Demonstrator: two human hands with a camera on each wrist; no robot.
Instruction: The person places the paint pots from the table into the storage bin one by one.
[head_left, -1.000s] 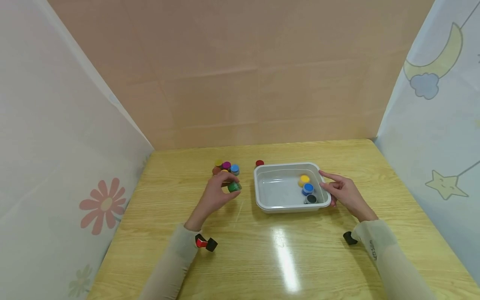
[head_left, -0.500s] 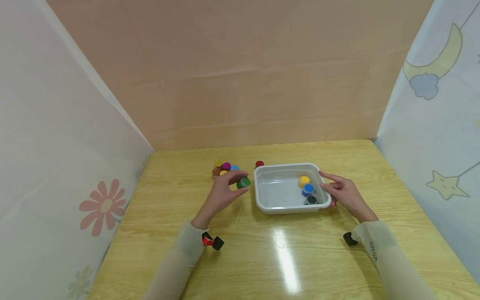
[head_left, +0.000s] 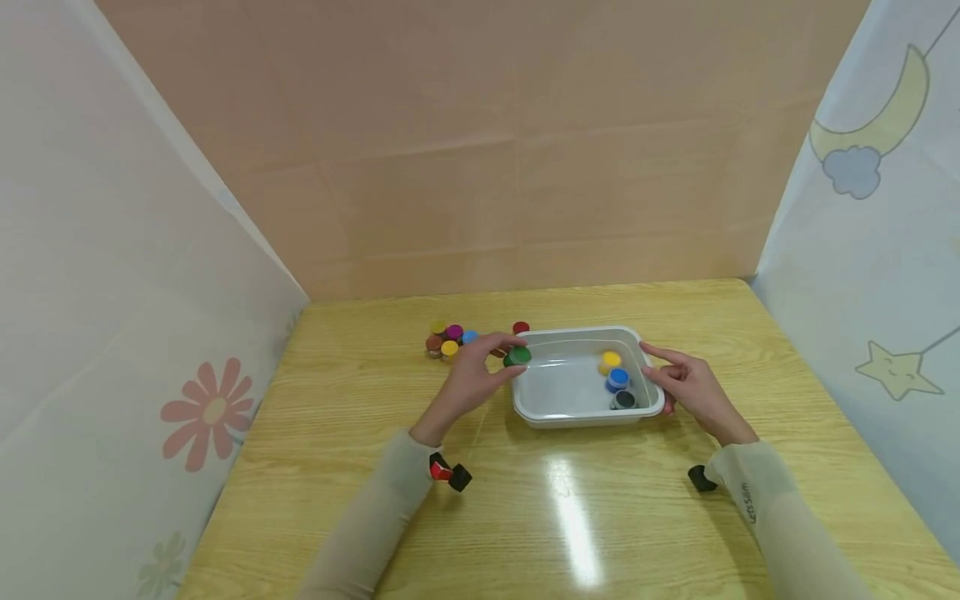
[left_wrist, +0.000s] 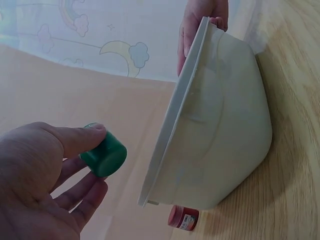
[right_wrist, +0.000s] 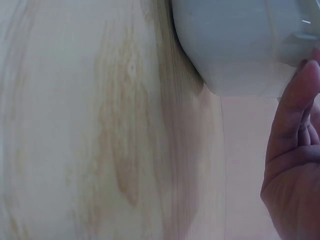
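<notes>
My left hand pinches a small green paint jar between thumb and fingers. In the head view the jar overlaps the left rim of a white plastic tub; the left wrist view shows it raised, apart from the tub's wall. My right hand grips the tub's right rim, thumb and fingers on it. Inside the tub, along its right side, are a yellow-lidded jar, a blue jar and a black-lidded jar.
Several jars cluster left of the tub, among them an orange-yellow one, a brown one and a magenta one. A red jar stands behind the tub's far left corner. Papered walls border the wooden table.
My left hand has carried the green paint jar rightward, from beside the jar cluster to the tub's left rim. My right hand and the tub have stayed in place.
</notes>
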